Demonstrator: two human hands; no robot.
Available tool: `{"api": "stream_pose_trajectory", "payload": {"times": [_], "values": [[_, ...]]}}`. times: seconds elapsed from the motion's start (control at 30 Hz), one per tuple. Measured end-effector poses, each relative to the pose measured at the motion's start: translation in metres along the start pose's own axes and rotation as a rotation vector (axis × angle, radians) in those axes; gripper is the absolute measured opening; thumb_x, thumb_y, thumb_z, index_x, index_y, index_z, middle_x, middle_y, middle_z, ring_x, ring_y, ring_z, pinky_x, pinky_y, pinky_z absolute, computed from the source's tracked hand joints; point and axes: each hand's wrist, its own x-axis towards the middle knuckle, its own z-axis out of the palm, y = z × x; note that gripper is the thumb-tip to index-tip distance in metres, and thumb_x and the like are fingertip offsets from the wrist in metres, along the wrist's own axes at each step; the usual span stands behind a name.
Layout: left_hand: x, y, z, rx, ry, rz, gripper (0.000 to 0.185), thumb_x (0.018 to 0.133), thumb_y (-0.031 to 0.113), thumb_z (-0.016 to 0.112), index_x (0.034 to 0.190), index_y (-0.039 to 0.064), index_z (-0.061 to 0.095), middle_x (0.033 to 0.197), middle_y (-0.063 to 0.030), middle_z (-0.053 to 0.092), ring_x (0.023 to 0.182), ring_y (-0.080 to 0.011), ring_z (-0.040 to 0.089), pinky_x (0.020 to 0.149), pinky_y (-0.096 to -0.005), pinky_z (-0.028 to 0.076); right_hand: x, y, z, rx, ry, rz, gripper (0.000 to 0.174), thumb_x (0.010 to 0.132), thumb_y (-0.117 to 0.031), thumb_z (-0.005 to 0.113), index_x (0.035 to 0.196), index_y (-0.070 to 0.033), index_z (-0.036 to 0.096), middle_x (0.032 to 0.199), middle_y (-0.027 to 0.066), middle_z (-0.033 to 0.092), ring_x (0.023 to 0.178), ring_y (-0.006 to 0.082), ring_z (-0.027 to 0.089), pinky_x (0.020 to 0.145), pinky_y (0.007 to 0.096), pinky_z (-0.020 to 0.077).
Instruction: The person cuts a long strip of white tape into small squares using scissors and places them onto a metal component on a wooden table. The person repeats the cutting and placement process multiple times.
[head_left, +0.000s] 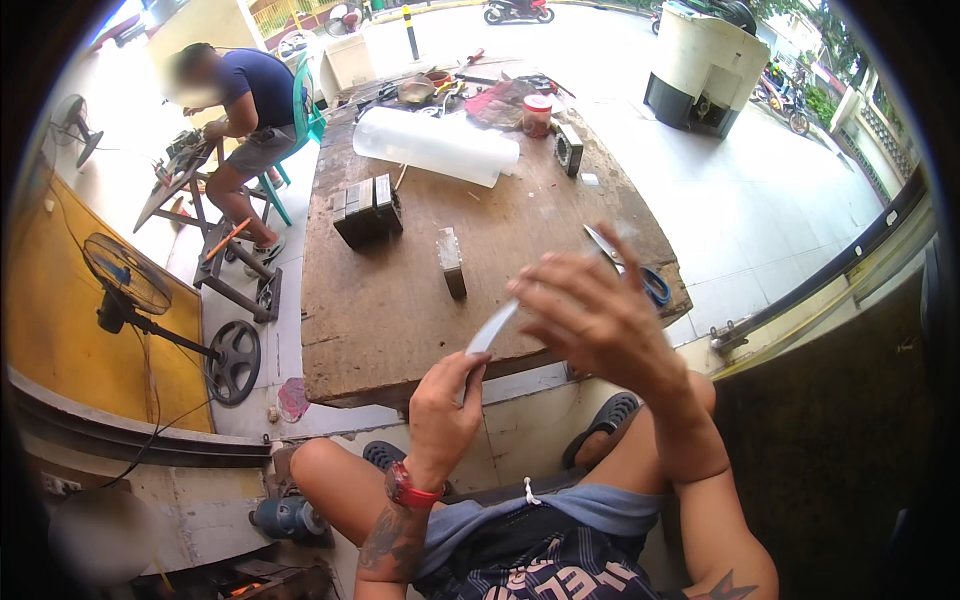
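My left hand (446, 405), with a red watch on its wrist, pinches the lower end of a translucent white strip (493, 326) between thumb and fingers. The strip slants up to my right hand (600, 315), which is blurred with its fingers spread. Whether those fingers grip the strip cannot be told. Scissors (656, 286) with blue handles lie partly hidden behind my right hand. A small dark block with a pale top (451, 262) stands on the wooden table (360, 322). Farther left sits a larger dark block with a grooved grey top (367, 214).
A translucent plastic roll (435, 146) lies across the table. Near it are a red-lidded jar (537, 116), another dark block (568, 150), a reddish rag (502, 103) and scattered tools. A pedestal fan (124, 281) stands left. Another person (259, 90) sits at a small table.
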Motion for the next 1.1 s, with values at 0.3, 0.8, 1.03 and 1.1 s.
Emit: {"api": "stream_pose_trajectory", "payload": {"times": [0.3,0.8,1.03,1.1], "values": [[-0.007,-0.023,-0.002,-0.587,-0.286,-0.542,0.041,0.099,0.007,0.072,0.139,0.0,0.065,0.109,-0.0064,0.076,0.088,-0.0091,0.069,0.081,-0.0261,0.056,-0.05,0.107,-0.003,-0.024,-0.46,0.684,0.047,0.099,-0.038,0.072,0.136,-0.01,0.067,0.126,0.0146,0.069,0.119,0.0343,0.065,0.108,0.0439,0.0493],[-0.034,-0.012,-0.03,-1.05,-0.403,-0.788,0.037,0.097,0.006,0.075,0.131,0.002,0.061,0.133,-0.012,0.069,0.103,-0.0185,0.075,0.082,-0.0276,0.06,-0.057,0.108,0.005,-0.02,-0.71,0.771,0.059,0.097,-0.044,0.073,0.145,-0.013,0.059,0.135,0.0162,0.063,0.131,0.0356,0.058,0.11,0.0467,0.0493],[-0.04,-0.006,-0.038,-1.107,-0.426,-0.86,0.041,0.093,-0.002,0.075,0.13,0.003,0.059,0.131,-0.0148,0.069,0.104,-0.0258,0.076,0.088,-0.0357,0.065,-0.057,0.111,0.004,-0.003,-0.7,0.776,0.059,0.097,-0.045,0.073,0.144,-0.012,0.06,0.137,0.0159,0.063,0.133,0.0357,0.057,0.111,0.0464,0.0485],[-0.039,-0.006,-0.036,-1.068,-0.412,-0.796,0.039,0.095,0.002,0.075,0.131,0.001,0.059,0.131,-0.0139,0.068,0.104,-0.0218,0.076,0.085,-0.0308,0.062,-0.058,0.111,0.004,0.005,-0.698,0.769,0.059,0.097,-0.045,0.073,0.144,-0.012,0.06,0.137,0.0158,0.063,0.132,0.0358,0.057,0.111,0.0461,0.0483]]}}
